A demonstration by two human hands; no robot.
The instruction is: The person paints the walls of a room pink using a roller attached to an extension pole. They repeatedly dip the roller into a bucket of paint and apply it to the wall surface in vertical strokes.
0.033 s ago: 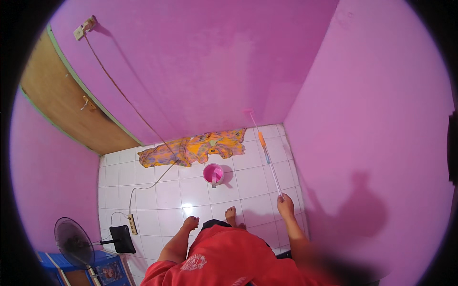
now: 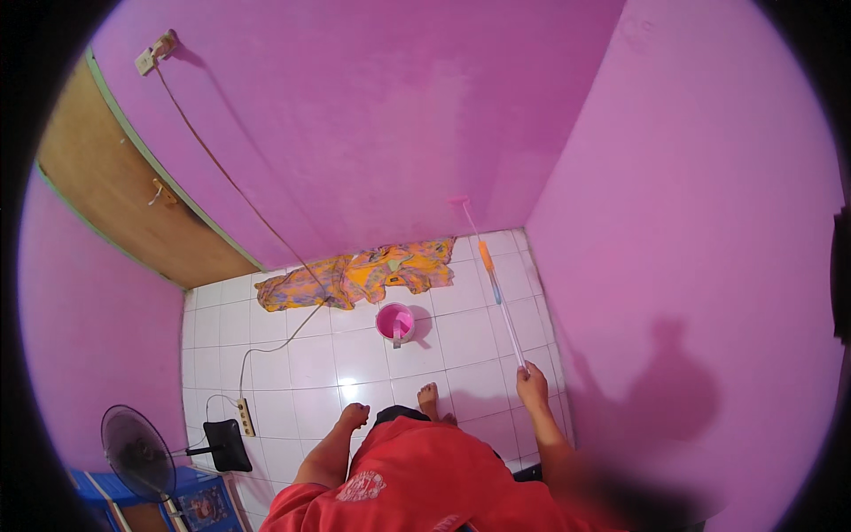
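My right hand (image 2: 532, 387) is clamped on the near end of a long white-and-orange paint roller (image 2: 493, 282), extending forward toward the pink wall (image 2: 355, 133). Left hand (image 2: 355, 415) well apart; I cannot tell its closure.

Bucket (image 2: 384, 326) on floor (image 2: 301, 365) | cloth (image 2: 355, 277) behind it, along wall (image 2: 372, 115) | roller (image 2: 496, 292) right of bucket | fan (image 2: 139, 452) left

Pink paint-roller head (image 2: 458, 201) on a thin pale rod: I log it slightly higher and a touch farther left against the pink-purple painted wall (image 2: 372, 124) than a moment earlier. Long pale-shafted pole with orange and blue sections (image 2: 508, 329): I note its far end leaning marginally more leftward, the person's bare right hand (image 2: 532, 387) displaced barely rightward.
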